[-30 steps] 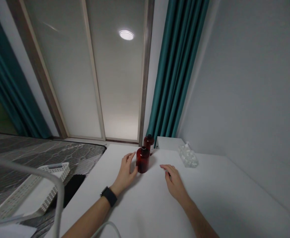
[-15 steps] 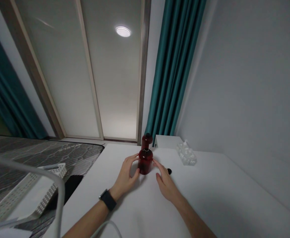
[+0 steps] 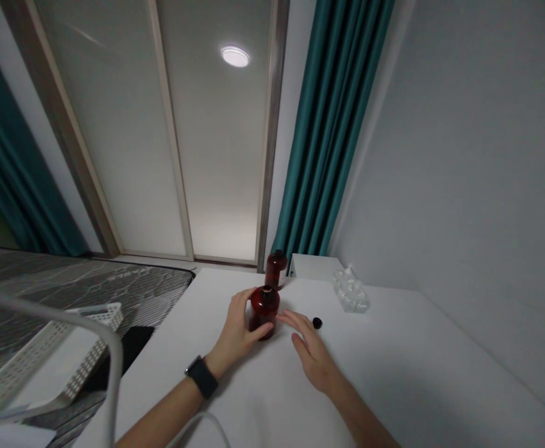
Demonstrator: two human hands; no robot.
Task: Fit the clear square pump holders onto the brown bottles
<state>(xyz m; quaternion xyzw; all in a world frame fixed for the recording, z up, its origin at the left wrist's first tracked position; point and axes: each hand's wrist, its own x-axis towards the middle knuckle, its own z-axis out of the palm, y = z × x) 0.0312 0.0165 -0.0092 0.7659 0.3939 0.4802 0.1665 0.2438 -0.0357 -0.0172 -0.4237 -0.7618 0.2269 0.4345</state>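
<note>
An uncapped dark red-brown bottle (image 3: 265,303) stands upright on the white table. My left hand (image 3: 236,328), with a dark watch on the wrist, curls round the bottle's left side, its thumb across the front. My right hand (image 3: 313,353) is open at the bottle's right, fingers stretched toward it; whether a fingertip touches it I cannot tell. A small black cap (image 3: 317,323) lies just right of my right fingers. Behind stands a second red-brown bottle (image 3: 275,267) with a black cap and a pale label.
A clear plastic bag (image 3: 351,290) with pale contents lies at the back right, near a white box-like piece (image 3: 316,266). Left of the white table (image 3: 384,367) sits a white perforated basket (image 3: 34,354). A pale curved bar (image 3: 114,373) crosses the lower left.
The uncapped bottle has moved nearer and slightly left, opening a gap from the bottle behind. My left hand now wraps it more closely, and my right fingers have shifted slightly left.
</note>
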